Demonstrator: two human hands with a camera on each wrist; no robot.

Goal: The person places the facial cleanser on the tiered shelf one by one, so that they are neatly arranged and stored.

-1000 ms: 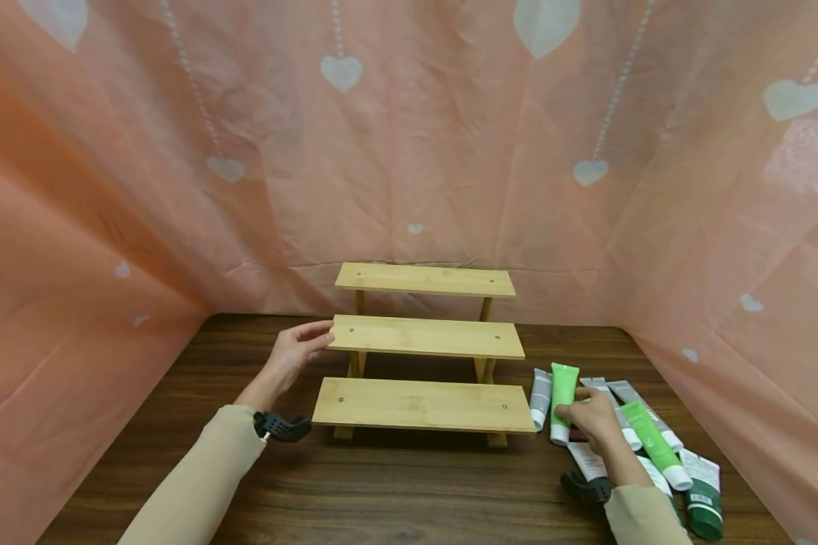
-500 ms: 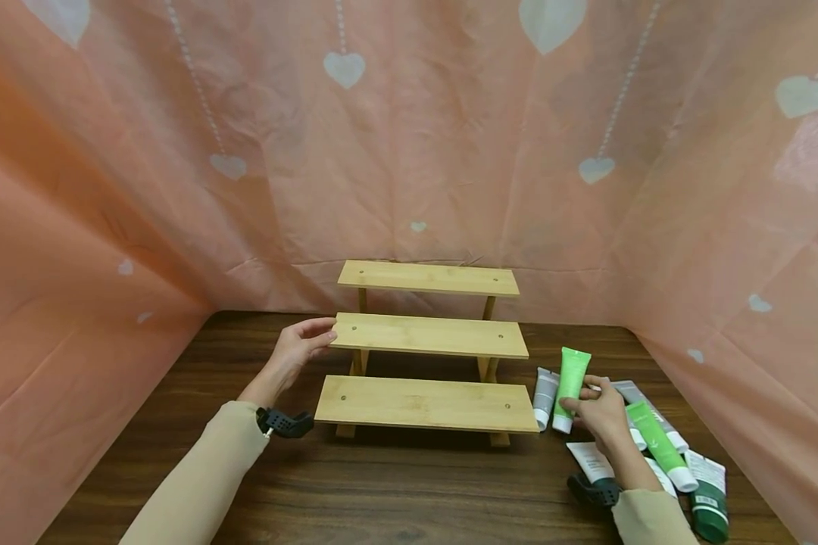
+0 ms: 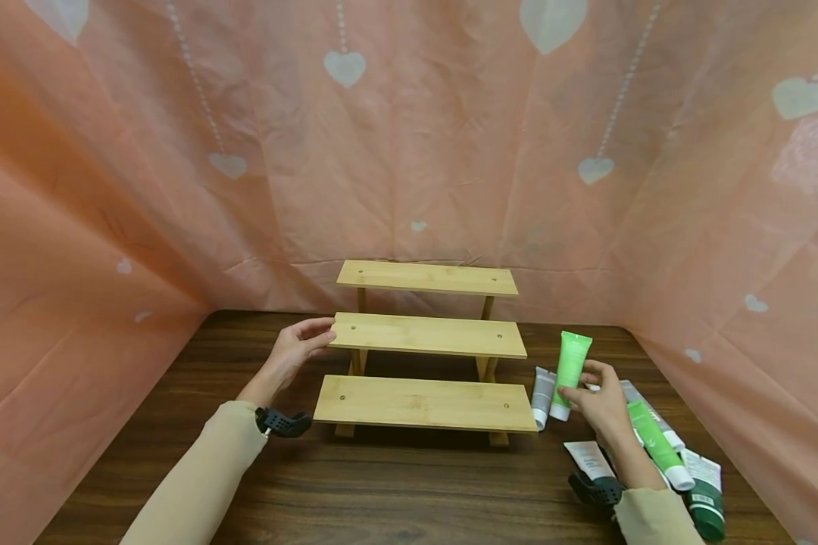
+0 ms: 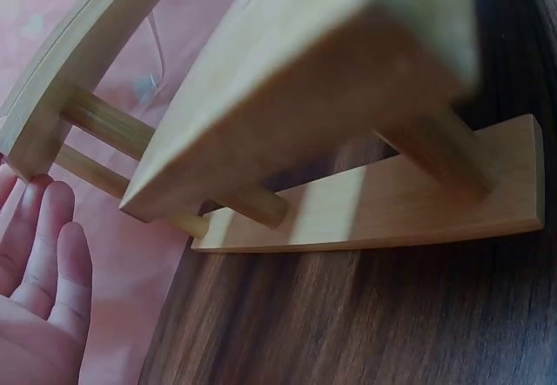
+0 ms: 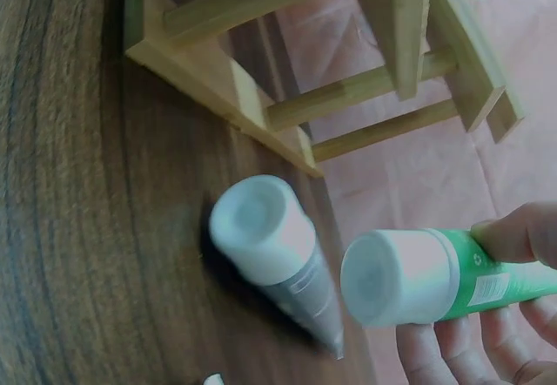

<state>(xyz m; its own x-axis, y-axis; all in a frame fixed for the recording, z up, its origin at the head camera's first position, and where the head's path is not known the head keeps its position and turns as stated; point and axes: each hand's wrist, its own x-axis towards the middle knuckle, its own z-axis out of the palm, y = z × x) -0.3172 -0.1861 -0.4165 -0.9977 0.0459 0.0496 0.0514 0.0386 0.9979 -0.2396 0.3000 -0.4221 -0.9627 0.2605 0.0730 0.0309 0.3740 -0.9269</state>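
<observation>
A three-tier wooden display stand (image 3: 426, 403) stands in the middle of the table. My left hand (image 3: 293, 352) holds the left end of its middle shelf, thumb at the front. In the left wrist view several fingers (image 4: 39, 254) reach up to a shelf's corner. My right hand (image 3: 603, 397) pinches a light green squeeze tube (image 3: 570, 371) with its white cap down, raised above the table. In the right wrist view the tube's white cap (image 5: 396, 279) points away from the hand. Below it lies a grey tube (image 3: 542, 397) with a white cap, right of the stand.
More tubes lie at the right: a green tube (image 3: 657, 443), a white tube with a dark green cap (image 3: 704, 492), and a white one with a dark cap (image 3: 589, 459) by the right wrist. A pink heart-patterned curtain (image 3: 416, 151) surrounds the dark wooden table (image 3: 382, 492).
My right hand has lifted the light green tube off the table, up and slightly away. My left hand keeps its place at the middle shelf.
</observation>
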